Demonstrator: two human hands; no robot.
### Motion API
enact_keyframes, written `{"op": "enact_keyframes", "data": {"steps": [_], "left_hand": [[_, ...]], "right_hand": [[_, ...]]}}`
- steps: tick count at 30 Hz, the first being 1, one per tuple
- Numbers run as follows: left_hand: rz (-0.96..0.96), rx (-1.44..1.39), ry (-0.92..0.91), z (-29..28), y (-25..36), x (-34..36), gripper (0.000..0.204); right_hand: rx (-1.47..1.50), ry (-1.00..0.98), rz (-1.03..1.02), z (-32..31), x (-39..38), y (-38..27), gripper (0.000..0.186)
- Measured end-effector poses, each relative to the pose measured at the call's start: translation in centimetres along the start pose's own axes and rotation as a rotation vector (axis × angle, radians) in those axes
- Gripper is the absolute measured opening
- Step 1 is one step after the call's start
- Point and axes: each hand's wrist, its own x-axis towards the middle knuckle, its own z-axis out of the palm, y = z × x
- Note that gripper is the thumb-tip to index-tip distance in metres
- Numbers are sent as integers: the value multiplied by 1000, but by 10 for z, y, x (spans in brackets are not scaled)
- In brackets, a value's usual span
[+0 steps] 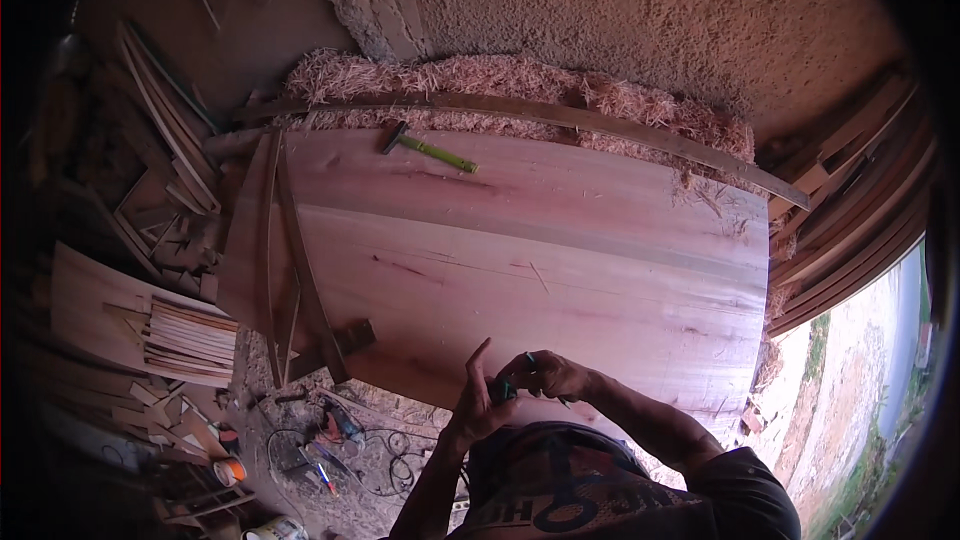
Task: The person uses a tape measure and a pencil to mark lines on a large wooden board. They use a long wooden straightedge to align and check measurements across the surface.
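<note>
My left hand (476, 408) and my right hand (547, 375) meet at the near edge of the pale wooden panel (610, 295), in front of my body. Both are closed around a small dark teal object (505, 390), partly hidden by my fingers; my left index finger points up beside it. Further up the panel lies a hammer (437, 152) with a bright green handle and a dark head.
Long boards (303, 280) lie across the panel's left end, and a long batten (640, 138) spans shavings (530, 80) behind it. Stacked boards (845, 200) stand at right. Offcuts (175, 420), cables (390, 450) and an orange-rimmed bucket (228, 470) are on the lower left.
</note>
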Motion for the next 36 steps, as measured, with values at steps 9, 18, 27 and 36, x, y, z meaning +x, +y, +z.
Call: {"op": "enact_keyframes", "data": {"steps": [9,18,27,36], "left_hand": [[-302,114,309,3,-90,-79,20],[-531,16,435,21,-132,-127,22],[-491,-48,484,37,-119,-121,21],[-436,-218,460,51,-137,-126,21]], "right_hand": [[-89,303,23,-30,59,-20,15],[-354,764,-115,-88,122,4,14],[-457,551,102,-110,126,-26,10],[-500,526,220,-100,117,-48,15]]}}
